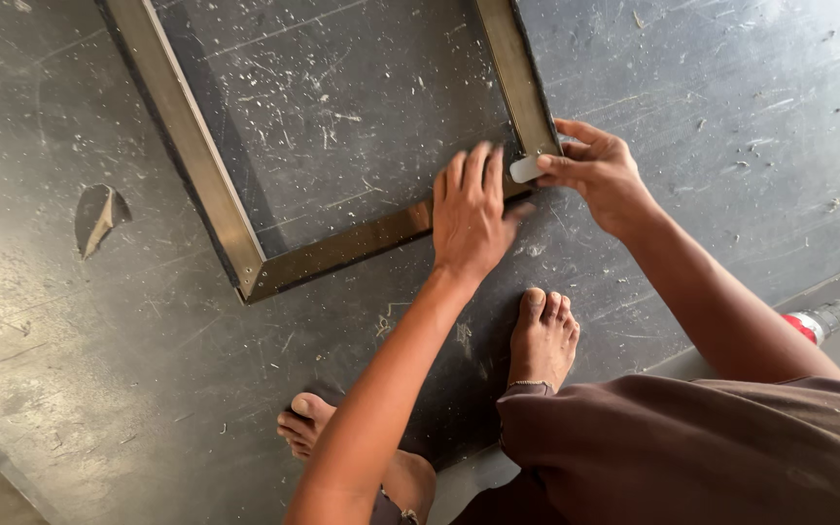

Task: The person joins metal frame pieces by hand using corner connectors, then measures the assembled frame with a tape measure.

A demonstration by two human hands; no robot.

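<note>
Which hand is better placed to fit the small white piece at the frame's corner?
The right hand: its fingers already pinch the white piece against the frame at that corner. The left hand lies flat on the frame's bottom rail beside it, apparently steadying it.

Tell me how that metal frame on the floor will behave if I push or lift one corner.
The metal frame looks rigid: straight bars, mitred corner. It lies flat, so it should slide, not roll or tip. The left hand presses it while the right hand pinches a small white piece, suggesting it shifts easily.
</note>
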